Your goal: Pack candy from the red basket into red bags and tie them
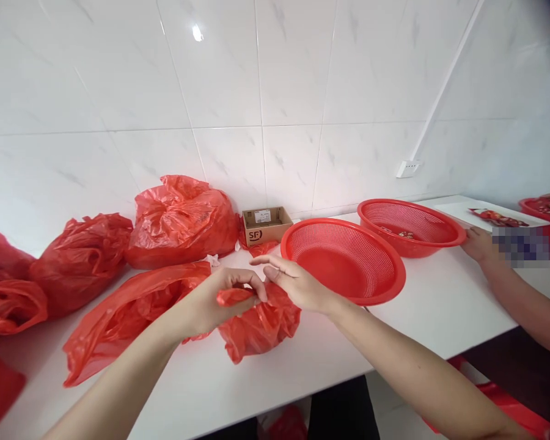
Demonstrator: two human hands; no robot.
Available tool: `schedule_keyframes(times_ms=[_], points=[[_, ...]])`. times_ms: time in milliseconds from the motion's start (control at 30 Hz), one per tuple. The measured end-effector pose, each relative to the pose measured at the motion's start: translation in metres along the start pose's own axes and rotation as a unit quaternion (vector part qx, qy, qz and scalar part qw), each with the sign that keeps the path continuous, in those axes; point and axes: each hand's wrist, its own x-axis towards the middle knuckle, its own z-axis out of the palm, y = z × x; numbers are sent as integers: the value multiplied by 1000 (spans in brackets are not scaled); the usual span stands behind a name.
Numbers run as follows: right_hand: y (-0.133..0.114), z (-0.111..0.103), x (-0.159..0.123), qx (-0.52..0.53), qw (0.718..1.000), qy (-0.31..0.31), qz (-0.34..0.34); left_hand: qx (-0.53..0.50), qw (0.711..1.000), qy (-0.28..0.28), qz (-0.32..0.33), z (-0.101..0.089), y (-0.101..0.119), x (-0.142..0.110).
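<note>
The left hand (220,299) pinches the small red bag's (256,324) top, seemingly knotted, beneath the spread right hand (297,284).

red plastic bags (256,324), red mesh baskets (348,260), brown cardboard box (266,225), white counter (421,311)

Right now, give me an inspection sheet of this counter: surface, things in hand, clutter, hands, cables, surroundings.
Surface: white counter, bare at the front edge.
Things in hand: small red plastic bag, knotted top pinched between both hands.
Clutter: flat red bag; three stuffed red bags at the wall; small cardboard box; two red colanders, the near one holding nothing.
Hands: left hand closed on the bag top; right hand touches it, fingers open.
Cables: nothing seen.
Surroundings: white tiled wall, wall socket, a co-worker's hand at the far colander.
</note>
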Motion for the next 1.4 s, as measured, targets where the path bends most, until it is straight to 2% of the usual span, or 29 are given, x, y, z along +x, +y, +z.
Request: schedule_keyframes(times_ms=[67, 133, 233, 300, 400, 467, 533, 633, 733, 800, 867, 967, 1033, 1100, 1167, 1300, 1400], points=[[10, 3, 3, 25, 999, -21, 15, 86, 991, 101, 24, 10, -4, 0], [13, 5, 3, 82, 994, -63, 25, 163, 965, 192, 72, 19, -9, -2], [11, 3, 1, 136, 981, -126, 52, 213, 930, 257, 154, 27, -17, -6], [6, 1, 0, 110, 987, -112, 41, 229, 923, 261, 166, 28, -24, -8], [-7, -6, -3, -40, 999, -21, -10, 240, 930, 240, 141, 27, -35, -13], [-12, -15, -5, -170, 985, 18, -28, 242, 932, 238, 128, 26, -45, -20], [-12, -30, -6, -253, 967, 24, -20, 237, 929, 253, 126, 26, -59, -34], [2, -53, -7, -291, 956, 42, 22, 209, 934, 272, 101, 25, -79, -63], [17, -64, -5, -276, 957, 76, 51, 144, 960, 242, 11, 26, -84, -83], [18, -60, -1, -209, 973, 83, 49, 56, 974, 216, -40, 28, -75, -82], [10, -49, 5, -125, 988, 79, 36, -91, 969, 224, -54, 32, -62, -68], [-8, -27, 17, -54, 997, 52, 4, -337, 902, 267, -46, 42, -45, -38], [-17, -12, 24, -61, 998, 21, -19, -418, 875, 231, -76, 49, -38, -22], [-22, 3, 29, -97, 995, -9, -33, -439, 879, 156, -101, 57, -35, -13], [-21, 15, 31, -130, 990, -24, -43, -438, 885, 120, -105, 63, -34, -10], [-8, 24, 26, -168, 984, -20, -56, -435, 878, 170, -107, 69, -39, -8], [1, 18, 17, -209, 978, -7, -20, -429, 874, 203, -106, 69, -46, -5]])
